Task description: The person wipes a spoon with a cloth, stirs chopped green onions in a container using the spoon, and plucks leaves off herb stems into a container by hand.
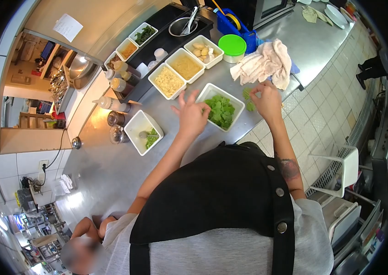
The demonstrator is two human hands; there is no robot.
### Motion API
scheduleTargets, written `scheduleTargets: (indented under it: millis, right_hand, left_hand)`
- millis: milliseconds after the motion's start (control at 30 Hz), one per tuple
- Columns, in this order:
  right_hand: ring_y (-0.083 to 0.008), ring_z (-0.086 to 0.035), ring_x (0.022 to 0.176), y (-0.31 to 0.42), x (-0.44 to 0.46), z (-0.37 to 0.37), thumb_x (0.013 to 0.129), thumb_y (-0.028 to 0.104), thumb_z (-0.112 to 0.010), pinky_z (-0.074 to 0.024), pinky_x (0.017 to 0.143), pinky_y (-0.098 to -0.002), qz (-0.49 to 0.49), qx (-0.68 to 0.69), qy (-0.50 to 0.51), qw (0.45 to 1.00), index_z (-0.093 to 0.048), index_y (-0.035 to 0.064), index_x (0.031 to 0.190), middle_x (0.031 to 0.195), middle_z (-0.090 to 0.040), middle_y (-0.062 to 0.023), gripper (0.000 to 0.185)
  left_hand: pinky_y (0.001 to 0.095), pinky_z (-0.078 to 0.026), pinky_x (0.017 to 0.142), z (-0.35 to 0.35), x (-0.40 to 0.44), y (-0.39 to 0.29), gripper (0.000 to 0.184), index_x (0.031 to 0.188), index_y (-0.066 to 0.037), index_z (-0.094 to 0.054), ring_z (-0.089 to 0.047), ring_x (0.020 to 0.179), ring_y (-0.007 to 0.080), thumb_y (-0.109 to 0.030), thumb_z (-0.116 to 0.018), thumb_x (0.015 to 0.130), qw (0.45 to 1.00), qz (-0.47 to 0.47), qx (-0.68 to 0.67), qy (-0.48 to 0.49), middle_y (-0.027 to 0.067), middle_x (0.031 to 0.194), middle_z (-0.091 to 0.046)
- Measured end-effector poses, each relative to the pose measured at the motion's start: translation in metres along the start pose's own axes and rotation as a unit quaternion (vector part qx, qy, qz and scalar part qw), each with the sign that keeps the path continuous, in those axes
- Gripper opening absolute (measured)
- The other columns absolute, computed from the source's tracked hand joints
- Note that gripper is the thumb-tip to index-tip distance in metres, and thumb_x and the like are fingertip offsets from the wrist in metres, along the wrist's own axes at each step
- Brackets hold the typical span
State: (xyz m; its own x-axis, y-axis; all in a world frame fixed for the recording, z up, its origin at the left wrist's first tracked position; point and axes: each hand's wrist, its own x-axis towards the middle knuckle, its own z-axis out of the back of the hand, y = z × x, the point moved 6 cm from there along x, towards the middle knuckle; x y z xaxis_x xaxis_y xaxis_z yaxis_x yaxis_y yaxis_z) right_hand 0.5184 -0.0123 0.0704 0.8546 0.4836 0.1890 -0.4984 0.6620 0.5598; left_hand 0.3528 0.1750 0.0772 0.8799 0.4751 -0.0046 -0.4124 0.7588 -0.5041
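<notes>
A white rectangular tub (236,120) full of green coriander leaves (221,110) stands on the metal counter in front of me. At the tub's left rim is my left hand (191,115), thumb and forefinger pinched together and the other fingers raised; anything in that pinch is too small to make out. Beyond the right rim, my right hand (267,101) is closed on a thin coriander sprig (249,99), which hangs beside the tub. A pale crumpled cloth (265,64) lies just behind this hand.
Left stands a white tub (135,133) with chopped greens and a spoon. Behind are tubs of chopped garlic (168,81), yellowish shreds (185,66) and pale pieces (199,49), plus a green-lidded container (232,44). Bottles (111,104) line the left. A person's legs (368,68) show right.
</notes>
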Motion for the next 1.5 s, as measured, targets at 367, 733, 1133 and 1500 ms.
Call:
scheduleTargets:
  millis: [367,733,1133,1500]
  right_hand:
    - [-0.0324,-0.058,0.111,-0.017,-0.014,-0.023,0.078,0.012,-0.066,-0.0485,0.086,-0.0539,-0.036,-0.029,0.036,0.998,-0.075,0.0114,0.099,0.119,-0.061,-0.0112,0.023]
    - [-0.0359,-0.062,0.102,0.019,-0.024,-0.008,0.074,0.01,-0.074,-0.0511,0.086,-0.0452,0.04,0.094,0.013,0.995,-0.073,0.0067,0.098,0.11,-0.065,-0.0157,0.024]
    - [-0.0337,-0.061,0.1,0.046,-0.031,-0.015,0.074,0.007,-0.073,-0.0504,0.084,-0.0433,0.089,0.12,0.013,0.989,-0.072,0.0069,0.091,0.104,-0.064,-0.0129,0.017]
    - [-0.0321,-0.063,0.096,0.055,-0.034,-0.008,0.076,0.009,-0.075,-0.0503,0.084,-0.0406,0.091,0.222,0.029,0.97,-0.073,0.0056,0.087,0.102,-0.066,-0.0135,0.012]
  left_hand:
    - [0.083,-0.001,0.101,-0.01,0.022,-0.025,0.012,0.091,-0.007,-0.072,-0.016,0.145,0.0474,-0.01,-0.065,0.081,0.985,-0.116,0.123,-0.046,0.0194,0.147,-0.039]
    - [0.0841,0.001,0.099,-0.044,0.04,-0.026,0.007,0.077,-0.016,-0.077,-0.005,0.148,0.046,-0.023,-0.074,0.078,0.998,-0.046,0.029,0.008,0.0136,0.157,-0.031]
    - [0.0837,-0.001,0.1,-0.046,0.043,-0.028,0.011,0.079,-0.014,-0.076,-0.009,0.147,0.045,-0.025,-0.076,0.077,0.997,-0.05,0.06,-0.005,0.013,0.154,-0.036]
    - [0.0731,-0.016,0.107,0.001,0.033,-0.018,0.011,0.08,-0.014,-0.077,-0.026,0.143,0.0399,-0.024,-0.079,0.078,0.986,0.036,-0.158,-0.036,0.0117,0.144,-0.051]
